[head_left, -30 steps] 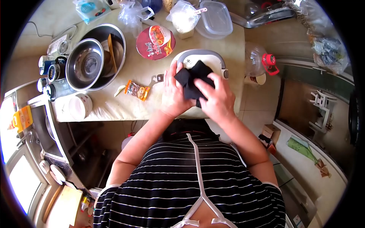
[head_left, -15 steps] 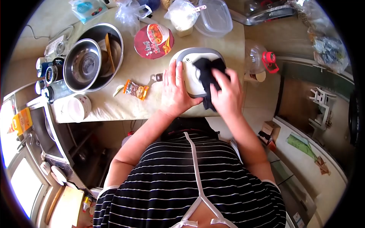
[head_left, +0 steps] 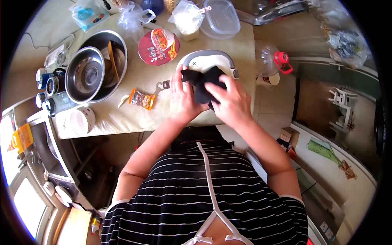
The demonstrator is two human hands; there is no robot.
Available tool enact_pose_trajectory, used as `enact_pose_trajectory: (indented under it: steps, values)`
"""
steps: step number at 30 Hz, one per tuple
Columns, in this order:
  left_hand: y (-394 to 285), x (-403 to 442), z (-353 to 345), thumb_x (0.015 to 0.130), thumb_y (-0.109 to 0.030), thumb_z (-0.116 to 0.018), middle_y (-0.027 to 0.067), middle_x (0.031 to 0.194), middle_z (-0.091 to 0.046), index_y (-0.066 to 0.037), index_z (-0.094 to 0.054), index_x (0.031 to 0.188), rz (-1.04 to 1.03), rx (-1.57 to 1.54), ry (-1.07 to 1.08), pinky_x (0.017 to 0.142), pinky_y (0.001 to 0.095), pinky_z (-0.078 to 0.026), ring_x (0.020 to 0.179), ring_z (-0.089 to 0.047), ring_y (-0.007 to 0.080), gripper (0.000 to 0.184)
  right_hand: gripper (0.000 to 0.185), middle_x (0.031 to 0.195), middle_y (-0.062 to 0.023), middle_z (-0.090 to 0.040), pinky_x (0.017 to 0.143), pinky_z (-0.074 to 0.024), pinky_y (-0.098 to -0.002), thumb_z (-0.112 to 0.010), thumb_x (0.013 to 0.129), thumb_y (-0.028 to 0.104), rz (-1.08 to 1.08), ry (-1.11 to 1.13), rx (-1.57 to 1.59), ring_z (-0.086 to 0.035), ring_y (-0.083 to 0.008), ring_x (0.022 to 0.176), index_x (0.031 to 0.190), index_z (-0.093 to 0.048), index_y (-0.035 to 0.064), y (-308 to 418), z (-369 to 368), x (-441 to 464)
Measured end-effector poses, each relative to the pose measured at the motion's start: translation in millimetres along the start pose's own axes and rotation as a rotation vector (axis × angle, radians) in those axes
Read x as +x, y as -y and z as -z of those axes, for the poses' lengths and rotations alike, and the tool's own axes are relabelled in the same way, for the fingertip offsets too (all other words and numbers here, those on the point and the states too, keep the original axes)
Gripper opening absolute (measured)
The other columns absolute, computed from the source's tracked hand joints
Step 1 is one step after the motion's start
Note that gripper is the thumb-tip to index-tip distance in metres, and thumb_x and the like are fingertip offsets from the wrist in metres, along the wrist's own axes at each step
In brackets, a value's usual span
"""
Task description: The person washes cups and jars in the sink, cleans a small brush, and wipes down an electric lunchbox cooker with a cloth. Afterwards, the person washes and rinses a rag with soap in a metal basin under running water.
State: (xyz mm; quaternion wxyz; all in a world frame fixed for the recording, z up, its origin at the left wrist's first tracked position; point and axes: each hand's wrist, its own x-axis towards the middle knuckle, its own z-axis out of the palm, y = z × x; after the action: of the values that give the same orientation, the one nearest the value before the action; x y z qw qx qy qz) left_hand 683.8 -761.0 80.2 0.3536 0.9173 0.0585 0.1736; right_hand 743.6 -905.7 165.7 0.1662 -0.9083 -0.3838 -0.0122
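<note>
A white appliance with a grey rim [head_left: 209, 58] lies near the front edge of the table, partly hidden by a black cloth [head_left: 205, 87]. My right hand [head_left: 233, 100] presses the cloth onto its top, fingers bent over the fabric. At the appliance's left side rests my left hand [head_left: 183, 98], its fingers stretched out along the rim and its thumb near the lower edge. An orange snack packet [head_left: 142, 99] lies left of that hand, and a round red lid [head_left: 158, 46] is behind it.
Two nested metal bowls [head_left: 85, 74] with a wooden spatula stand at the left, near jars and a white cup [head_left: 82, 120]. A clear plastic container [head_left: 221, 18] and a bag of white powder [head_left: 187, 18] are at the back. A red-capped bottle [head_left: 267, 59] stands right of the table.
My right hand has swept the black cloth from the right side of the appliance back toward its left and middle. My left hand stays at the left side. The view has shifted slightly.
</note>
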Motion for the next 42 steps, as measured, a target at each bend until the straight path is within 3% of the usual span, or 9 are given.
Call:
enact_pose_trajectory:
  steps: [7,13,19,24,29,33,35,41,42]
  values:
    - [-5,1,1,0.045,-0.049,-0.088,0.0339,0.137,-0.033,0.009,-0.019,0.14,-0.04,0.036,0.024,0.104,0.0522,-0.035,0.123,-0.037,0.0496,0.131,0.022,0.095,-0.0138,-0.054,0.067,-0.0505,-0.0451,-0.064,0.073,0.018,-0.232,-0.036,-0.08,-0.058,-0.0333,0.089,0.095,-0.064,0.0143,-2,-28,79]
    - [-1,1,1,0.063,-0.022,-0.082,0.0346,0.14,-0.029,0.009,-0.017,0.142,-0.067,-0.007,0.039,0.109,0.0502,-0.03,0.129,-0.033,0.0488,0.107,0.043,0.105,-0.0113,-0.054,0.07,-0.0526,-0.0417,-0.075,0.063,0.013,-0.292,-0.071,0.094,-0.059,-0.0314,0.092,0.105,-0.066,0.0191,13,1,-55]
    - [27,5,28,0.056,-0.035,-0.089,0.0305,0.142,-0.03,0.004,-0.013,0.146,-0.233,-0.068,0.191,0.107,0.0512,-0.032,0.131,-0.033,0.0451,0.124,0.046,0.108,-0.0138,-0.055,0.072,-0.051,-0.0429,-0.075,0.06,0.013,-0.261,-0.397,0.253,-0.059,-0.0327,0.093,0.105,-0.065,0.0163,17,2,-30]
    - [27,6,23,0.075,-0.032,-0.071,0.0246,0.099,-0.059,0.004,-0.053,0.114,-0.133,0.307,0.538,0.081,0.0499,-0.046,0.096,-0.057,0.0425,0.055,0.013,0.085,-0.01,-0.051,0.049,-0.0472,-0.0353,-0.06,0.071,0.02,-0.138,-0.308,-0.045,-0.055,-0.0257,0.074,0.082,-0.062,0.0117,42,-25,12]
    - [40,-1,19,0.081,-0.03,-0.069,0.0295,0.141,-0.036,0.003,-0.016,0.147,-0.169,-0.002,0.221,0.105,0.0441,-0.037,0.128,-0.042,0.0417,0.09,0.02,0.092,-0.0097,-0.049,0.051,-0.0508,-0.0354,-0.06,0.072,0.02,-0.039,-0.167,0.014,-0.055,-0.0247,0.074,0.092,-0.064,0.0161,38,-14,-62]
    - [26,0,28,0.074,-0.02,-0.076,0.0307,0.138,-0.039,0.003,-0.02,0.145,-0.177,-0.114,0.176,0.102,0.0451,-0.039,0.123,-0.045,0.0448,0.094,0.035,0.098,-0.0107,-0.048,0.057,-0.0514,-0.0362,-0.066,0.067,0.019,-0.066,-0.275,0.073,-0.054,-0.0265,0.082,0.101,-0.062,0.018,38,6,-25]
    - [23,4,31,0.069,-0.03,-0.078,0.0254,0.133,-0.046,0.002,-0.039,0.134,0.098,0.315,0.574,0.105,0.0535,-0.031,0.121,-0.048,0.0389,0.081,0.031,0.098,-0.0105,-0.049,0.058,-0.0507,-0.0379,-0.066,0.068,0.02,-0.054,-0.354,0.056,-0.054,-0.0264,0.082,0.098,-0.062,0.0158,42,13,15]
    - [49,-12,15,0.064,-0.042,-0.078,0.0157,0.105,-0.06,0.0,-0.054,0.112,-0.35,0.428,0.151,0.105,0.0619,-0.024,0.102,-0.057,0.0332,0.068,0.021,0.091,-0.0113,-0.051,0.052,-0.0509,-0.0376,-0.061,0.074,0.02,-0.107,-0.13,0.057,-0.056,-0.0269,0.074,0.093,-0.064,0.0115,45,-25,31]
    - [64,-20,9,0.072,-0.037,-0.071,0.0159,0.131,-0.049,-0.004,-0.052,0.126,-0.428,0.496,0.202,0.108,0.0577,-0.019,0.12,-0.049,0.0312,0.066,0.019,0.091,-0.0111,-0.051,0.05,-0.0511,-0.0372,-0.058,0.076,0.019,-0.086,-0.169,0.081,-0.056,-0.0263,0.07,0.093,-0.063,0.0123,45,-29,16]
